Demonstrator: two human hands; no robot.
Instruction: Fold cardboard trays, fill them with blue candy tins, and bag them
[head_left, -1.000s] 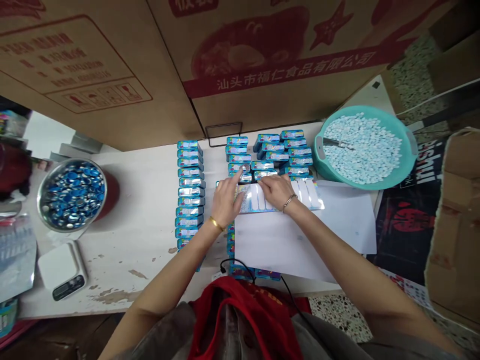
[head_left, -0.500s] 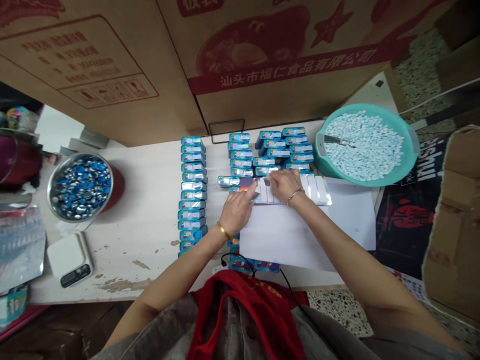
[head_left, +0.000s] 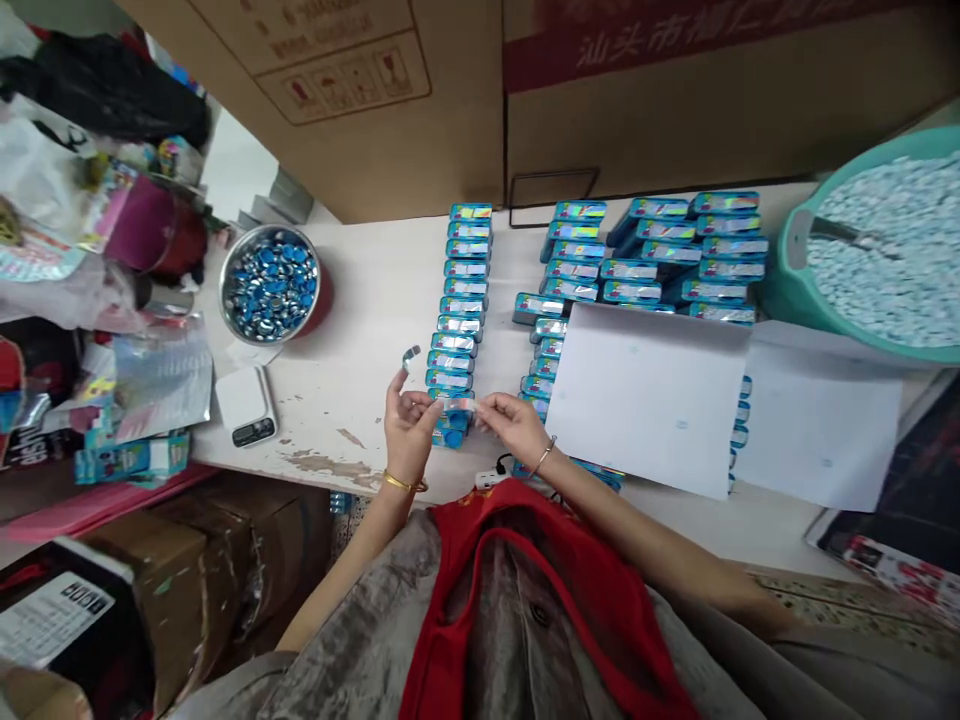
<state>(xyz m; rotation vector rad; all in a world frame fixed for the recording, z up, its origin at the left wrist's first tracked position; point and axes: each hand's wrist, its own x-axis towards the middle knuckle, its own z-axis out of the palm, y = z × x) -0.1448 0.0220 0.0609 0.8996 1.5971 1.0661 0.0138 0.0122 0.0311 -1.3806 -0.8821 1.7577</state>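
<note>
- White worktable (head_left: 375,300): paint worn through near the front edge. Brown printed cardboard (head_left: 465,140) stands along the rear edge. Plastic bags (head_left: 49,170) and other goods crowd the far left; speckled floor (head_left: 847,600) shows at lower right.
- Left hand (head_left: 409,430): thumb and finger closed in a pinch on the left end of a small shiny strip (head_left: 459,404). Raised index finger carries a second strip (head_left: 411,355) at its tip.
- Right hand (head_left: 517,425): thumb and fingers pinched on the right end of the same small strip.
- Strip location: between the two hands, above the front end of the left row of blue boxes (head_left: 459,287). Contact with the boxes cannot be determined.
- Count, strips: two; one between the hands, one on the fingertip.
- Count, paper sheets (head_left: 645,400): two, side by side on the right half, partly covering boxes.
- Count, containers: one pot (head_left: 324,305) of blue and silver pieces at left; one turquoise basin (head_left: 780,270) of pale tablets at right.
- Count, scale (head_left: 244,400): one, just in front of the pot.
- Count, left-row boxes: at least ten; the hands hide some.
</note>
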